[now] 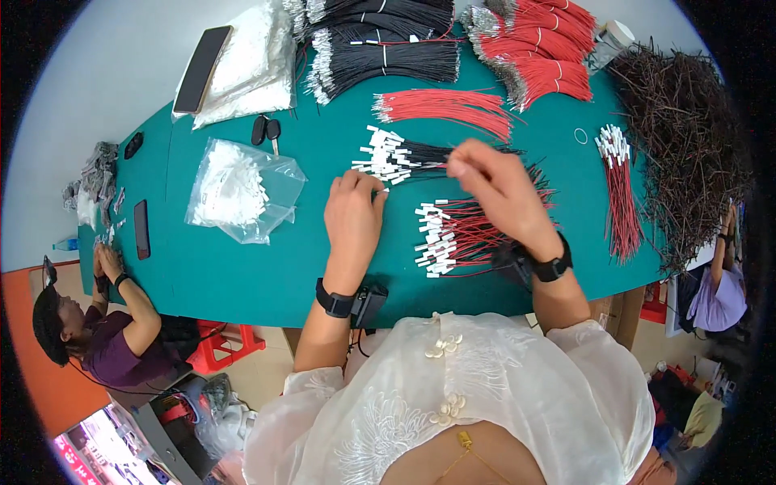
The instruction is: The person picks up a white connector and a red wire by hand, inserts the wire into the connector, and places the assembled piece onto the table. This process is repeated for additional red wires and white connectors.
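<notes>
My left hand [353, 217] is closed in a pinch, with a small white connector [383, 192] at its thumb and fingertips. To its right, my right hand [505, 190] has its thumb and fingers pressed together, and a bit of red wire [441, 165] shows beside the fingertips. Just beyond them lies a pile of black wires with white connectors [388, 153] on one end. Nearer to me, partly under my right hand, red wires with white connectors [438, 241] are spread out. Loose red wires [440, 107] lie farther back on the green table [323, 279].
A clear bag of white connectors [234, 194] lies left. Black wire bundles [384, 61] and red wire bundles [546, 69] line the back. At right are a tied red bundle [620, 202] and a dark wire heap [679, 137]. A co-worker [117, 331] sits at far left.
</notes>
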Tool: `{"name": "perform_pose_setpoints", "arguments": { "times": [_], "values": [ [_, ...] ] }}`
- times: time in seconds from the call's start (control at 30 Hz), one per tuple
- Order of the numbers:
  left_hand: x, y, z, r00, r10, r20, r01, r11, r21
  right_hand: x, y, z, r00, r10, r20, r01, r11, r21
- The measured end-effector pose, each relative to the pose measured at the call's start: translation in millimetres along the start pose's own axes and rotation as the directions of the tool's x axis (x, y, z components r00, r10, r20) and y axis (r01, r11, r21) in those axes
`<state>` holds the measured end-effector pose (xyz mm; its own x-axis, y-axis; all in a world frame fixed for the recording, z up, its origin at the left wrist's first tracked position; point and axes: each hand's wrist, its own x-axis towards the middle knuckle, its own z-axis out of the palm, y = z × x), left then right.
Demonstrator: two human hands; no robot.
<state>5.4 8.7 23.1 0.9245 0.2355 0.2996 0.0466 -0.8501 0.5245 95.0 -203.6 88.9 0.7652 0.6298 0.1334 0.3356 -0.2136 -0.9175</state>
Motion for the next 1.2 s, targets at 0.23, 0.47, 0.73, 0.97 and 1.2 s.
{"name": "perform_pose_setpoints", "arguments": {
  "times": [0.23, 0.47, 0.73, 0.97, 1.2],
  "values": [
    [5.6, 27.2, -35.8, 0.941, -0.270, 0.206, 0.330, 0.582, -0.743, 10.2, -6.1, 20.6, 0.996, 0.081, 0.030, -0.085, 0.981, 0.174],
    [6.8, 32.4, -44.9, 0.950, -0.217, 0.224, 0.297, 0.405, -0.865, 12.8, -14.9, 24.9, 0.997, 0.063, -0.051, -0.049, 0.970, 0.240],
    [8.7, 36.8, -44.2, 0.961, -0.221, 0.167, 0.250, 0.434, -0.865, 12.5, -17.6, 25.8, 0.996, 0.043, -0.073, -0.026, 0.977, 0.212],
    [8.9, 39.3, -42.2, 0.969, -0.209, 0.129, 0.212, 0.447, -0.869, 13.2, -16.2, 28.2, 0.992, 0.089, -0.085, -0.050, 0.923, 0.381],
    [10.2, 43.0, -41.9, 0.965, -0.219, 0.141, 0.228, 0.446, -0.866, 12.2, -14.9, 25.6, 0.993, 0.099, -0.070, -0.071, 0.942, 0.327]
  ]
}}
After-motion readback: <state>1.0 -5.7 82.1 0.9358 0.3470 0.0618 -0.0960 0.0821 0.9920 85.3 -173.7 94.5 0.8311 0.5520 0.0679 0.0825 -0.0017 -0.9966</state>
